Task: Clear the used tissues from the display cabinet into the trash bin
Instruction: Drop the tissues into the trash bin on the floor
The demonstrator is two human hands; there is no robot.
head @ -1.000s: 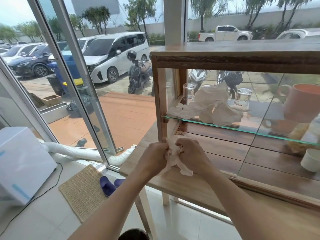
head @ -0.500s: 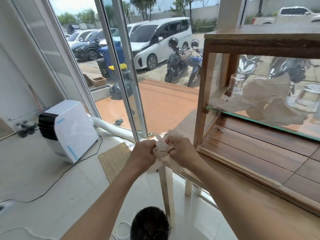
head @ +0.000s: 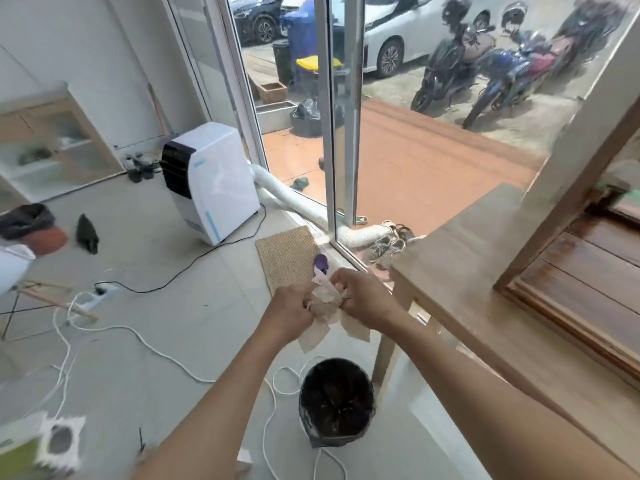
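A crumpled used tissue (head: 323, 306) is bunched between both my hands, with loose corners hanging below them. My left hand (head: 291, 308) grips its left side and my right hand (head: 363, 301) grips its right side. Both hold it in the air, left of the table's corner. Straight below, on the floor, stands the trash bin (head: 336, 401), round with a black liner. The wooden display cabinet (head: 554, 216) sits on the table at the right; only its left post and lower wooden floor show, and its glass shelf is out of frame.
The wooden table (head: 467, 258) juts in from the right with a leg beside the bin. White cables (head: 138, 337) loop over the tiled floor. A white portable air conditioner (head: 211, 181), a woven mat (head: 287, 258) and shoes (head: 386, 249) lie by the glass door.
My view has swung down and left, away from the cabinet shelf. Both hands carried the tissue off the table edge and now hold it above the trash bin.
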